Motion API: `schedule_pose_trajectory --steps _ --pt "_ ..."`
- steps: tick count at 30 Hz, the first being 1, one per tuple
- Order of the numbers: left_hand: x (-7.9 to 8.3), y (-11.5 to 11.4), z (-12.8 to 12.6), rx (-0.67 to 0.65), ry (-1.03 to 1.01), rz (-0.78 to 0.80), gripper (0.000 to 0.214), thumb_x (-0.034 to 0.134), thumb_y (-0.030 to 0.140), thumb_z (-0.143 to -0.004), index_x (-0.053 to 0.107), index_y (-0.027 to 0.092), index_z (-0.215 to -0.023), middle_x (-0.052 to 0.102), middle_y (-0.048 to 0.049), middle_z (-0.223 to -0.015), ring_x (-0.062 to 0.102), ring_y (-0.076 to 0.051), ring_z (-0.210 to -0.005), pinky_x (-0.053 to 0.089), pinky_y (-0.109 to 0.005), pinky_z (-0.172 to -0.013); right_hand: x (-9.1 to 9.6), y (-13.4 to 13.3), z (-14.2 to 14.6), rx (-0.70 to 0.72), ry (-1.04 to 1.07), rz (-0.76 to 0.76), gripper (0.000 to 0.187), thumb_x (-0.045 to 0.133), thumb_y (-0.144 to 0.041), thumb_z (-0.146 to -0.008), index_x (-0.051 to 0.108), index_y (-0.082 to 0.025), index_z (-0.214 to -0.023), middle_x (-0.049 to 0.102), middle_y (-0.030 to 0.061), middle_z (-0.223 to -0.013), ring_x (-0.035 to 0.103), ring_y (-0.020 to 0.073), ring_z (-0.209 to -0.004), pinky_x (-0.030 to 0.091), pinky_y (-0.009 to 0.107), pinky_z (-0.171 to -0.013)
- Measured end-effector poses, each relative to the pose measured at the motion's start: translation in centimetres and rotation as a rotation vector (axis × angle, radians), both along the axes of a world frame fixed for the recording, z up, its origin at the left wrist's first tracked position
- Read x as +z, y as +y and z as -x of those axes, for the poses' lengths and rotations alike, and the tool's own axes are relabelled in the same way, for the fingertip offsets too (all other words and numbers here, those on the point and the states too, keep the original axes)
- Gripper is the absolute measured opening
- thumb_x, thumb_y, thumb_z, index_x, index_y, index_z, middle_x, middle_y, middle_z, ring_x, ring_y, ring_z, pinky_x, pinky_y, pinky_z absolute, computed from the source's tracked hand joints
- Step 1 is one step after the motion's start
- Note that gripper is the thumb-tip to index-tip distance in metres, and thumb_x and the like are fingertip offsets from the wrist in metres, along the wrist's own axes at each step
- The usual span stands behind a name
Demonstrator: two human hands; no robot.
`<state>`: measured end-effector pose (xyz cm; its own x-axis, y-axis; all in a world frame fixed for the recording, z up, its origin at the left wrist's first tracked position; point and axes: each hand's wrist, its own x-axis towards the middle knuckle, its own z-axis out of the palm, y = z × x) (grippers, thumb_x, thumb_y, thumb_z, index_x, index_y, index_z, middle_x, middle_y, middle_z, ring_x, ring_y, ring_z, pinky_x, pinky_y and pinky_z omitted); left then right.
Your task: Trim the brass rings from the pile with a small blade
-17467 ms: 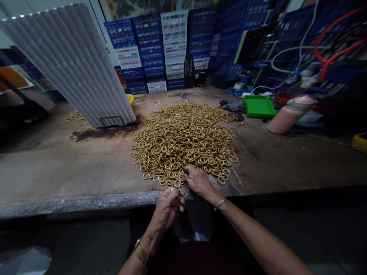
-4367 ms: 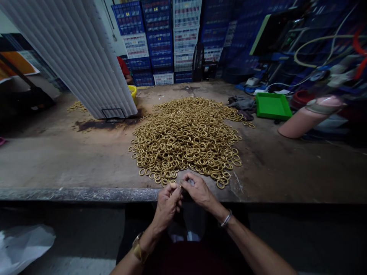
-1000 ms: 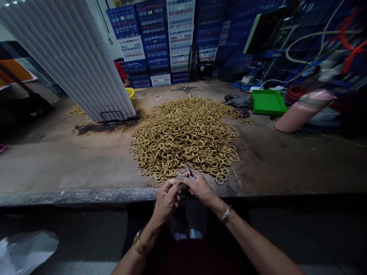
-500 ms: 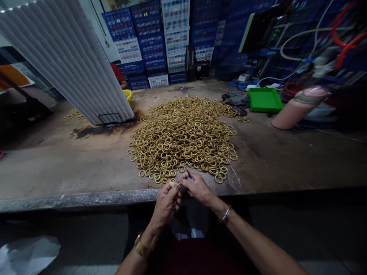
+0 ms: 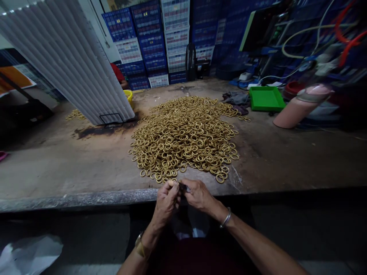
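Note:
My left hand is closed in a pinch just off the table's front edge, on what looks like a gold-coloured ring, mostly covered by the fingers. My right hand is closed round a small dark pointed tool, whose exact kind I cannot make out. The tool's tip is up against the left fingertips, and both hands nearly touch. Just beyond them a wide heap of gold-coloured rings lies on the table, with single rings scattered along its near edge.
A tall corrugated white panel leans on the wooden table at left, near a yellow container. At right are a green tray, a dark cloth and a pink cylinder. Stacked crates stand behind; a person's red sleeve shows.
My right hand has turned, and the tool's tip has swung from pointing up and away to pointing left at the left fingertips. The left hand has barely moved.

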<state>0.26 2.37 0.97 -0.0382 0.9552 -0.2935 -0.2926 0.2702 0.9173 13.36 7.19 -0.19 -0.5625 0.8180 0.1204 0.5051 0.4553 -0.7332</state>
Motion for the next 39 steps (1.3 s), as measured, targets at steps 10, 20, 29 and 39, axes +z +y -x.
schedule_pose_trajectory --steps 10,20,29,39 --pt "0.1 -0.4 0.3 -0.014 0.108 -0.063 0.028 0.055 0.043 -0.076 0.046 0.017 -0.069 0.045 0.0067 -0.050 0.036 -0.003 -0.038 0.026 -0.014 -0.037 -0.2 0.6 -0.3 0.054 -0.164 -0.001 0.016 0.042 -0.013 -0.071 0.055 -0.019 -0.078 0.060 0.0004 -0.066 0.051 0.0117 -0.060 0.028 0.021 -0.055" --pt "0.9 -0.7 0.4 0.032 -0.379 0.050 0.025 0.058 0.038 -0.074 0.046 0.015 -0.075 0.054 -0.0001 -0.073 0.040 -0.003 -0.045 0.025 -0.014 -0.036 0.1 3.1 0.5 -0.344 -0.389 -0.124 0.022 0.043 -0.024 -0.081 0.049 -0.020 -0.102 0.064 0.0047 -0.082 0.058 0.0158 -0.073 0.029 0.023 -0.060" --pt "-0.8 -0.6 0.8 0.053 -0.474 0.101 0.023 0.057 0.032 -0.075 0.051 0.018 -0.092 0.054 -0.0004 -0.072 0.042 -0.004 -0.046 0.023 -0.015 -0.037 0.2 4.6 1.4 -0.318 -0.467 -0.134 0.016 0.045 -0.019 -0.078 0.052 -0.021 -0.091 0.065 0.0027 -0.082 0.060 0.0153 -0.074 0.027 0.024 -0.058" --pt "-0.3 0.5 0.2 0.113 -0.423 0.121 0.030 0.067 0.038 -0.064 0.048 0.015 -0.067 0.050 0.0022 -0.064 0.038 -0.003 -0.044 0.021 -0.014 -0.037 0.2 4.6 0.4 -0.362 -0.188 0.014 0.016 0.044 -0.022 -0.076 0.056 -0.018 -0.086 0.062 0.0032 -0.070 0.056 0.0143 -0.064 0.032 0.022 -0.057"
